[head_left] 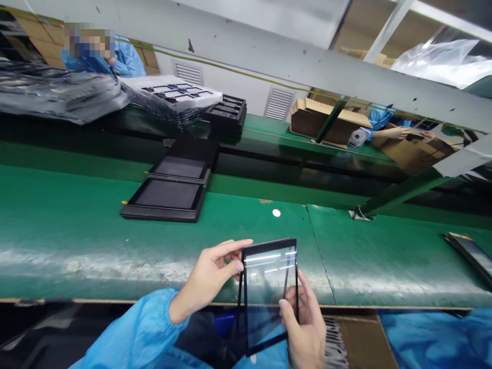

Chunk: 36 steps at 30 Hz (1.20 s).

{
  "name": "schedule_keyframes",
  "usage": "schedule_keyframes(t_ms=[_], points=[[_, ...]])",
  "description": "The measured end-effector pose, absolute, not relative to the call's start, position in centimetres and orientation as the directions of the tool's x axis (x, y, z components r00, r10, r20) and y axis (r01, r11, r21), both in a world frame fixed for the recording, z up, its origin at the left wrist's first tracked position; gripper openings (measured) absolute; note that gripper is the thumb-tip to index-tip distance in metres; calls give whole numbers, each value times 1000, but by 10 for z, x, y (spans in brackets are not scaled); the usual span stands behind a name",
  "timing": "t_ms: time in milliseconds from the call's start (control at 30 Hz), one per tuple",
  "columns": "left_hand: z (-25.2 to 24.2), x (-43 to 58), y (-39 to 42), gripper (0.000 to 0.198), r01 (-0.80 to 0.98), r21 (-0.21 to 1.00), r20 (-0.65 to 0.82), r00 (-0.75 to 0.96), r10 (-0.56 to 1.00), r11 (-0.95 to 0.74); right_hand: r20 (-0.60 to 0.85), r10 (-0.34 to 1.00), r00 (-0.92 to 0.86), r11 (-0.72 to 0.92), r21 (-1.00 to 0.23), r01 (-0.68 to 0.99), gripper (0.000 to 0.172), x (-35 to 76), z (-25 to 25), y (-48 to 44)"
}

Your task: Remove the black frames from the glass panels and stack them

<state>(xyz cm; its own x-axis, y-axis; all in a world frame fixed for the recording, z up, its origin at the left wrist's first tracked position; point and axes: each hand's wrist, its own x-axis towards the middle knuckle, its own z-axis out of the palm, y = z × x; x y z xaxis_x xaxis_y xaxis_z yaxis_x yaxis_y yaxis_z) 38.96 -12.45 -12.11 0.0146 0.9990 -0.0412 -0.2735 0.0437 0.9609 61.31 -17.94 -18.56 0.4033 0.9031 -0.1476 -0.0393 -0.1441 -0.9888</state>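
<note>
A transparent glass panel with a black border is held upright and slightly tilted over the front edge of the green bench. My left hand grips its upper left edge between thumb and fingers. Around the right edge is my right hand, its thumb on the front face and its fingers behind. A thin dark frame or strip shows just behind the panel's left side; its full shape is hidden. Back left on the bench, a black tray bears two dark-screened panels, the nearer one and the farther one.
The green bench has a white round spot. A green metal post stands at right, near another dark panel. Bagged stacks, black trays and cardboard dividers lie behind. Two people in blue work beyond.
</note>
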Motion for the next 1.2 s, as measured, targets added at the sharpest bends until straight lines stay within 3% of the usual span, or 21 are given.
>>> schedule_keyframes(t_ms=[400, 767, 933, 1067, 1133, 1200], points=[[-136, 386, -124, 48, -338, 918, -195, 67, 979, 206, -230, 919, 322, -219, -973, -70, 74, 605, -176, -181], [-134, 390, -123, 48, -388, 893, -229, 45, 972, 228, -267, 924, 274, -273, -962, -15, 75, 610, -181, -182], [-134, 392, -123, 51, -345, 910, -238, 18, 971, 229, -169, 948, 271, -214, -965, 148, 71, 612, -184, -184], [-130, 391, -126, 47, -226, 945, -237, 30, 971, 238, 112, 940, 323, -28, -917, 398, 57, 621, -170, -174], [-127, 390, -130, 44, -147, 959, -235, 69, 970, 242, 125, 941, 316, 8, -938, 347, 52, 628, -155, -163], [-123, 389, -135, 42, -82, 968, -230, 103, 968, 239, 14, 965, 262, -41, -979, 202, 45, 635, -140, -151]])
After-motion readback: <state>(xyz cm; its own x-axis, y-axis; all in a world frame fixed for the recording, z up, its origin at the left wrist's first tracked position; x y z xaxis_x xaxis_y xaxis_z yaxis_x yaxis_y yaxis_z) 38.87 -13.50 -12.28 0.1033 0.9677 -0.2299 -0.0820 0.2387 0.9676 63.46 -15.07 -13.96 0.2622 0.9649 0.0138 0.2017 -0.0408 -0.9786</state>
